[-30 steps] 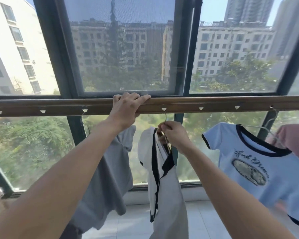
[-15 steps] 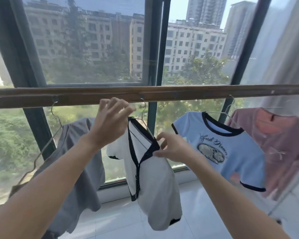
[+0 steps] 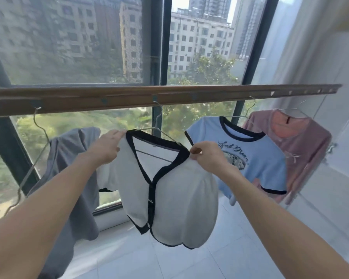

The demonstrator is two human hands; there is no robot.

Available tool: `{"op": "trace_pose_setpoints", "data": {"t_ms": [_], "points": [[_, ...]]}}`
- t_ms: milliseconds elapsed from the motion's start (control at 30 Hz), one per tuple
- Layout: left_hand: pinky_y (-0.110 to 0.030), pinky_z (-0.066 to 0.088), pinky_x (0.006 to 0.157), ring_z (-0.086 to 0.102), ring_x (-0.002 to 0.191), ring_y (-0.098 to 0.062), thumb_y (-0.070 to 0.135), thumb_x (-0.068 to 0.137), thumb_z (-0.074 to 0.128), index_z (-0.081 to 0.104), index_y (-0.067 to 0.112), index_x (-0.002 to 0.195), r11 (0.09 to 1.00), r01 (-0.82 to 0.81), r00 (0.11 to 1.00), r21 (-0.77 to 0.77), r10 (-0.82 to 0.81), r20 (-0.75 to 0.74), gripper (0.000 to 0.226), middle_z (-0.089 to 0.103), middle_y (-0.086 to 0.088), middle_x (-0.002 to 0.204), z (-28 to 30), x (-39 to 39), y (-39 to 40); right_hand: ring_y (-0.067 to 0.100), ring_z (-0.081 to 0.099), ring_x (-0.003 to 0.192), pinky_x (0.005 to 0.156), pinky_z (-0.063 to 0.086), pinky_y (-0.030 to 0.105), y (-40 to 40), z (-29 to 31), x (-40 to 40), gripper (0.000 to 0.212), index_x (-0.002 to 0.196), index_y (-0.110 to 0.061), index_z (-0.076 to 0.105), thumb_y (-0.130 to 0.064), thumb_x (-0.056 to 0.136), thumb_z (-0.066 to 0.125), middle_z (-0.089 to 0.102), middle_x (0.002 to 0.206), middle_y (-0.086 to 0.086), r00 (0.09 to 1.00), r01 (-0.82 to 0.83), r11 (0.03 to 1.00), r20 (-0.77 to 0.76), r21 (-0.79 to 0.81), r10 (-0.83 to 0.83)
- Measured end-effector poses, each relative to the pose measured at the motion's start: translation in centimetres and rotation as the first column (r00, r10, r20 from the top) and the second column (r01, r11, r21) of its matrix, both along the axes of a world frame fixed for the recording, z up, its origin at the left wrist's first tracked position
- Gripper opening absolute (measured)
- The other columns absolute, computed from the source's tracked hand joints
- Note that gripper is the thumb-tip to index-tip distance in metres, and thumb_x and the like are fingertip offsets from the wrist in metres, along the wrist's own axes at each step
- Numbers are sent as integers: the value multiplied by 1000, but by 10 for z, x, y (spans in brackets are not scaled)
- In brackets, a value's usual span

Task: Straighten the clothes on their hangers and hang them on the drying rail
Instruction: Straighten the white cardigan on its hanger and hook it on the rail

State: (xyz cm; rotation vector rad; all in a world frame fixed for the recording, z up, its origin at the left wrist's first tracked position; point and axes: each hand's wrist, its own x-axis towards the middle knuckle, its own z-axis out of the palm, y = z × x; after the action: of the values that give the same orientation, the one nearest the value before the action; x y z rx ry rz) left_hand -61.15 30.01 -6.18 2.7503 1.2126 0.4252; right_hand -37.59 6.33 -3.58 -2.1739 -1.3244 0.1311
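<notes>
A white cardigan with black trim hangs on a thin metal hanger hooked into the brown drying rail. My left hand pinches the cardigan's left shoulder at the collar. My right hand pinches its right shoulder by the black trim. The front faces me, spread between both hands.
A grey garment hangs skewed on a wire hanger at the left. A light blue printed T-shirt and a pink top hang to the right. Window glass stands behind the rail, a white wall at the right, tiled floor below.
My left hand came off the rail and down to the cardigan's left shoulder. My right hand shifted from the hanger hook to the right shoulder. The cardigan turned front-on and spread open.
</notes>
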Motion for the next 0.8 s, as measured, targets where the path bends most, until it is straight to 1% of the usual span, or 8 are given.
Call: {"op": "trace_pose_setpoints", "data": {"t_ms": [100,167,267,433,567,633,700,800], "points": [[-37,44,94,41,133,-26,1,94,50,23,29,150,1000,10,1000,-28,-10,29,69,34,-4,152,3,4,-1,18,65,96,89,52,35,-4,0,5,14,99,-17,75,-13,89,66,71,96,-4,1000,21,1000,-13,-8,-21],[-34,43,90,49,125,-27,-1,95,50,33,26,147,998,11,997,-55,-6,81,61,43,-10,145,4,9,-2,17,65,95,90,53,37,-6,0,10,12,95,-21,74,-14,88,67,70,93,-8,999,40,999,-36,-3,-40],[-36,42,92,52,120,-33,4,97,50,46,17,140,999,-17,997,-35,20,76,46,51,-17,138,7,14,-2,17,65,93,90,54,40,-9,1,14,13,89,-24,74,-13,86,67,67,87,-11,997,61,998,-42,5,-61],[-39,41,98,48,125,-34,12,97,47,42,17,143,999,-13,1000,-48,12,-17,46,47,-15,142,8,12,-6,19,65,97,85,53,34,-12,5,18,11,96,-20,72,-14,89,66,67,91,-7,998,70,997,-6,-43,-70],[-39,40,100,42,131,-31,10,97,46,34,18,147,997,1,999,-73,-4,-39,52,41,-11,147,11,12,-12,19,60,98,71,44,26,-11,20,7,25,118,-19,64,-21,93,63,63,106,-2,1000,-7,985,-28,-170,2],[-40,43,98,43,130,-31,10,96,46,33,23,147,998,14,1000,-63,-15,-19,54,42,-10,146,13,11,-15,19,58,96,65,43,25,-4,27,-2,35,127,-21,58,-23,93,63,64,113,0,998,-49,989,-47,-137,43],[-41,43,99,43,130,-29,9,95,46,34,25,146,999,23,1000,-46,-23,4,55,42,-8,147,16,10,-20,21,58,98,72,44,27,5,32,-12,37,130,-18,56,-19,93,62,65,114,3,997,-81,993,-9,-90,81],[-39,36,107,39,135,-26,10,93,48,40,21,143,999,46,998,-13,-46,46,52,42,-5,147,20,5,-27,21,61,91,74,50,30,19,32,-21,29,120,-13,65,-11,91,60,68,105,5,994,-104,995,16,-3,104]]}}
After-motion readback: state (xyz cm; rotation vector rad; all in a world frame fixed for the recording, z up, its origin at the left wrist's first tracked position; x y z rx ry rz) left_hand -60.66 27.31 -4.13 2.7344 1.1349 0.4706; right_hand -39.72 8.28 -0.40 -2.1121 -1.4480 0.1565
